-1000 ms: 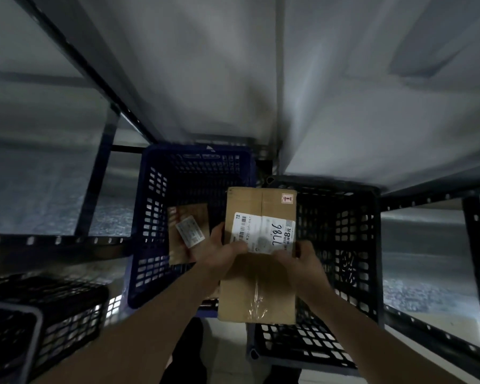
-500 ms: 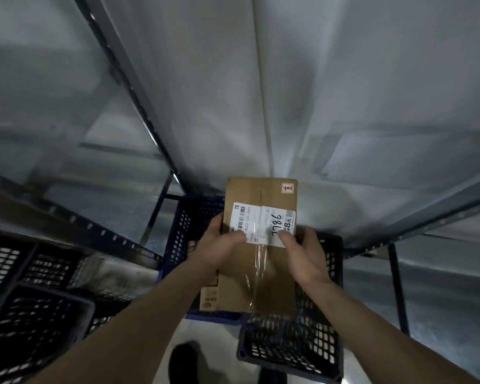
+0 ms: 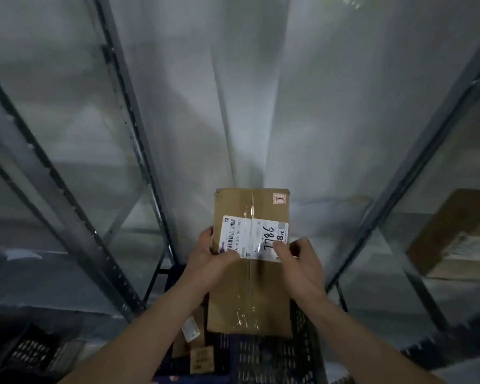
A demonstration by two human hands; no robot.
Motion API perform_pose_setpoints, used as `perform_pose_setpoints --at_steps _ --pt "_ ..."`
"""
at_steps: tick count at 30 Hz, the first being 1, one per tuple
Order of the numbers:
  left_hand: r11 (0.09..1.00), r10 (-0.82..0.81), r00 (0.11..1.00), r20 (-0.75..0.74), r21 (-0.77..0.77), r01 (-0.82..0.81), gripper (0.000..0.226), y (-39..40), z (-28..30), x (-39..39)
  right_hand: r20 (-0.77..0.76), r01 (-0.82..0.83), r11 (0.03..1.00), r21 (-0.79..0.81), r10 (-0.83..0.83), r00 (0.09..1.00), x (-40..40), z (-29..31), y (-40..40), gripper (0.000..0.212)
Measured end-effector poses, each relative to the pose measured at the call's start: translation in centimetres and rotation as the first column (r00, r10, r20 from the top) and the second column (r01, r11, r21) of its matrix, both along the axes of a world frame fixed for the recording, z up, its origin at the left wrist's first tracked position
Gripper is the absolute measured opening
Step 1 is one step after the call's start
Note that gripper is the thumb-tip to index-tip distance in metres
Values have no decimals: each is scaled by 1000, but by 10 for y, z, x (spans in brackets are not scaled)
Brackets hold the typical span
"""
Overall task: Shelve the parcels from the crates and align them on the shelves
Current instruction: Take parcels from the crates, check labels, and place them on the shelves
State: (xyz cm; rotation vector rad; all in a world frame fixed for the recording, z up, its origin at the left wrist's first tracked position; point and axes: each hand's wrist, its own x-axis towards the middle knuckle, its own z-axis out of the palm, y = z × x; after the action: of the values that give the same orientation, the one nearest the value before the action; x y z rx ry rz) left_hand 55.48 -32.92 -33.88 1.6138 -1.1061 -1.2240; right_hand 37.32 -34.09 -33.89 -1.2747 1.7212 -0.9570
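A flat brown cardboard parcel (image 3: 251,295) with a white label marked 7786 is held up in front of me, above the crates. My left hand (image 3: 209,261) grips its left edge, thumb on the label. My right hand (image 3: 299,261) grips its right edge, thumb also on the label. Below the parcel lies a blue crate (image 3: 178,353) with small brown parcels (image 3: 201,358) in it, and beside it a black crate (image 3: 299,353). Metal shelves rise on both sides; on the right shelf lies another brown parcel (image 3: 455,236).
A grey shelf upright (image 3: 130,128) slants on the left, and another upright (image 3: 416,167) slants on the right. A pale wall fills the middle. A black crate (image 3: 31,350) sits low at the left.
Both hands have lifted the parcel higher, away from the crates, and my view has tilted up toward the shelves. The parcel on the right shelf has come into view.
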Motion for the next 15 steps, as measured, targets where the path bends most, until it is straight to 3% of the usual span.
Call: perform_pose_setpoints --at_steps 6,15 --pt "972 -80 992 98 -215 99 73 58 82 -29 -13 90 980 -177 -94 996 -28 84 79 32" --pt "854 -37 980 194 -504 132 46 128 193 -109 82 182 875 -448 -162 983 -101 193 176 26"
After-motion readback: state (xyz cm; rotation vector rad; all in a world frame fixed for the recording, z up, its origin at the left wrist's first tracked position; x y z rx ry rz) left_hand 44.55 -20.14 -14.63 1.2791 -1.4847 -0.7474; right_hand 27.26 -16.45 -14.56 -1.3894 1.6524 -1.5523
